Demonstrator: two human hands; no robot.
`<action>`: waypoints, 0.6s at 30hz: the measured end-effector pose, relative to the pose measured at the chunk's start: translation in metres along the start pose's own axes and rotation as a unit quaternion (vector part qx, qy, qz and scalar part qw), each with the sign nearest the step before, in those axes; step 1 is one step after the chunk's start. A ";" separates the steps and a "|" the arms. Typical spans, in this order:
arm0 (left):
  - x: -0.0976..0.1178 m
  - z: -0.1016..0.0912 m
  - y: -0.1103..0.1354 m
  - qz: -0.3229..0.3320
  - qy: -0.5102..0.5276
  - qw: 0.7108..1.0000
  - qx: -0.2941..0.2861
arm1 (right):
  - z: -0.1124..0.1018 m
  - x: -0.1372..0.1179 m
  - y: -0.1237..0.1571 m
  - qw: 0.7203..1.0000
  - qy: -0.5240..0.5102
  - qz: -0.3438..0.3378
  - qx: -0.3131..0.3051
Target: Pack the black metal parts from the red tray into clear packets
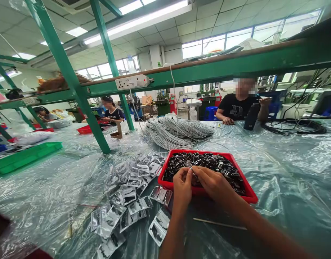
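Observation:
Over the near edge of a red tray (250,197), my left hand (183,181) and my right hand (210,180) meet with their fingertips pinched together. Between them is a small shiny piece (190,167), too small and too covered by fingers to name. Both hands are closed on it. Many small black and silver metal parts (208,160) fill the tray. To the left of my left hand lies a loose pile of flat silver packets (131,192), some with dark shapes showing. A thin pale stick (219,223) rests on the table below my right hand.
Behind the tray sits a large coil of grey cable (176,131). A green tray (27,156) is at the left. Green frame posts (100,133) and a shelf with a power strip (133,82) cross ahead. Across the table, a person (237,106) sits near a black bottle (251,117).

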State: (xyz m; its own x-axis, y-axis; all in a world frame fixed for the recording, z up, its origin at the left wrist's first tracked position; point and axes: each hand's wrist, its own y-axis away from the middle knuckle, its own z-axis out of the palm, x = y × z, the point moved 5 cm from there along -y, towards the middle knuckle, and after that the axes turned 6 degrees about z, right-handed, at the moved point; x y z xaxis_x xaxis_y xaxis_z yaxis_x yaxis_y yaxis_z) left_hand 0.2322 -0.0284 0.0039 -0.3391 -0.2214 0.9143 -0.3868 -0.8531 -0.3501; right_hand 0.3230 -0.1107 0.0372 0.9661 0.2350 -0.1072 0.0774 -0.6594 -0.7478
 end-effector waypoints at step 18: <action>-0.014 -0.106 -0.021 -0.027 0.081 0.903 0.422 | 0.065 0.033 -0.090 0.974 -0.047 0.193 -0.110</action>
State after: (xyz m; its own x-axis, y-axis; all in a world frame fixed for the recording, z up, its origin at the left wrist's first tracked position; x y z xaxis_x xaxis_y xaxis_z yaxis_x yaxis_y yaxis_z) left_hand 0.1543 0.0421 -0.0234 -0.4859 -0.1552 0.8601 0.3619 -0.9315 0.0363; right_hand 0.3318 0.0028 0.0585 0.9072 -0.0032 -0.4206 -0.2267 -0.8460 -0.4826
